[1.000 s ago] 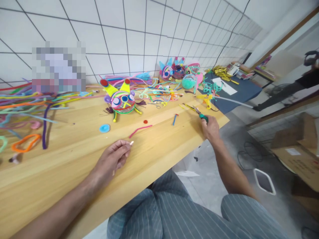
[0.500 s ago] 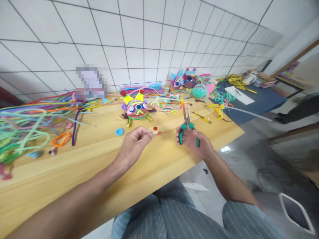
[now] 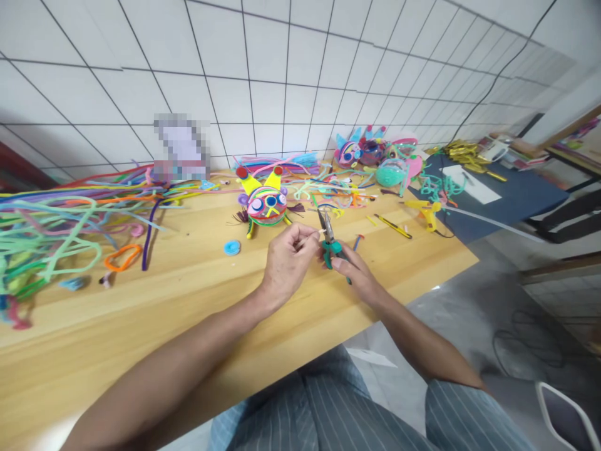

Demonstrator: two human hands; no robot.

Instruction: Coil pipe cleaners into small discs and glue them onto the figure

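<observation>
My right hand (image 3: 355,270) is wrapped round the teal handles of a pair of pliers (image 3: 332,245). Their metal jaws point up, slightly parted. Close beside them, my left hand (image 3: 287,258) is closed in a pinch on a thin pale piece (image 3: 322,232), whose tip reaches the jaws; whether they touch it I cannot tell. Behind my left hand stands a colourful craft figure (image 3: 267,205) with yellow horns, red tips and round eyes. A blue disc (image 3: 231,247) lies left of my left hand. Just beyond my right hand is a small blue stick with a red end (image 3: 358,242).
Loose pipe cleaners (image 3: 56,232) cover the table's left side. A yellow cutter knife (image 3: 393,227) and a yellow glue gun (image 3: 427,214) lie to the right. More craft figures (image 3: 392,171) stand by the tiled wall. The table's front edge runs above my lap.
My hands have come together; the pliers have moved left and tilted toward the pale piece in my left hand. The red disc is out of sight. The view has shifted a little.
</observation>
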